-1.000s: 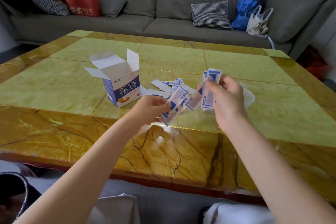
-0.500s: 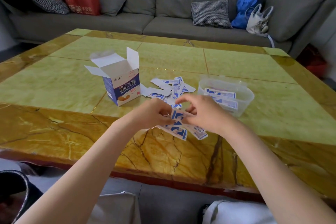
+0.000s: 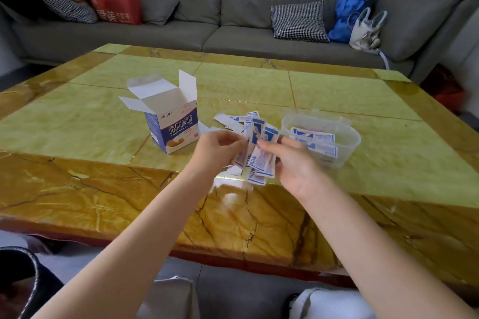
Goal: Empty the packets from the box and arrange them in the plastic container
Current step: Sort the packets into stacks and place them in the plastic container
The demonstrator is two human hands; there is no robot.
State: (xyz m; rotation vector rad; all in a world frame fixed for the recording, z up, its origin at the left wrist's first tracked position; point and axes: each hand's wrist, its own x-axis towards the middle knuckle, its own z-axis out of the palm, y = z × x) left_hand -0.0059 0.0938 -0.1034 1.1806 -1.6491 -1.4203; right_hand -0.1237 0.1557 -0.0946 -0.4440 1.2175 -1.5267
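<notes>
Grey sectional sofa point(image 3: 233, 8) runs along the far wall, carrying a red shopping bag point(image 3: 116, 2), a checked cushion point(image 3: 298, 21), a blue bag point(image 3: 346, 17) and a white handbag point(image 3: 365, 30). Low table point(image 3: 77, 124) in front of it: glossy stone top, pale green panels inside a veined amber border, near edge trimmed dark red. Open box point(image 3: 172, 122) stands upright left of centre, all flaps raised, blue and white print facing the camera. Clear plastic container point(image 3: 350, 142) sits right of centre, several packets lying flat inside. Between box and container, loose packets point(image 3: 233, 120) lie scattered on the green panel. Left hand point(image 3: 217, 150) and right hand point(image 3: 293, 160) meet above the panel's near edge, both pinching a fanned bundle of packets point(image 3: 259, 153) held roughly upright; fingers curled around the bundle. Right hand sits just beside the container's near wall. Wide bare tabletop to the left, far side and right of the container. Print on packets too small to read; count in the bundle unclear. Some loose packets hidden behind the hands. Foreground items below the table edge cut off and hard to identify.
</notes>
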